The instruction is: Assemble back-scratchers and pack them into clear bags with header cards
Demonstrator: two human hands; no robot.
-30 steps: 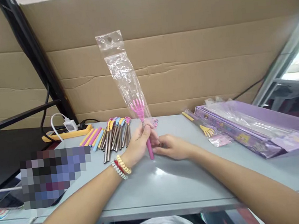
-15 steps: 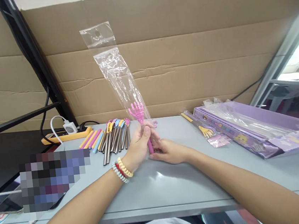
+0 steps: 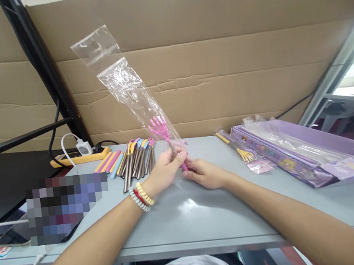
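Note:
A pink hand-shaped back scratcher (image 3: 160, 129) leans up and to the left. My left hand (image 3: 167, 164), wearing coil bracelets, is wrapped round its shaft. At the low end of the pink handle, my right hand (image 3: 205, 174) is closed with its thumb against it. A long clear plastic bag (image 3: 121, 81) with a hang hole rises behind the scratcher head. Its lower part runs down to my hands, and I cannot tell whether the scratcher is inside it. To the left lie several more back scratchers (image 3: 137, 160) with metal shafts, beside loose coloured handles (image 3: 112, 161).
At right, a purple box (image 3: 281, 159) contains clear plastic bags (image 3: 294, 141). A bagged yellow back scratcher (image 3: 244, 154) lies next to it. A yellow power strip (image 3: 81, 158), cables and a blurred-out device (image 3: 68, 209) are on the left. Cardboard (image 3: 220, 60) stands behind the table (image 3: 174, 229).
The bag's top and the scratcher head have tipped further left. My left hand has moved slightly right and the handle end has risen a little, with both hands still together.

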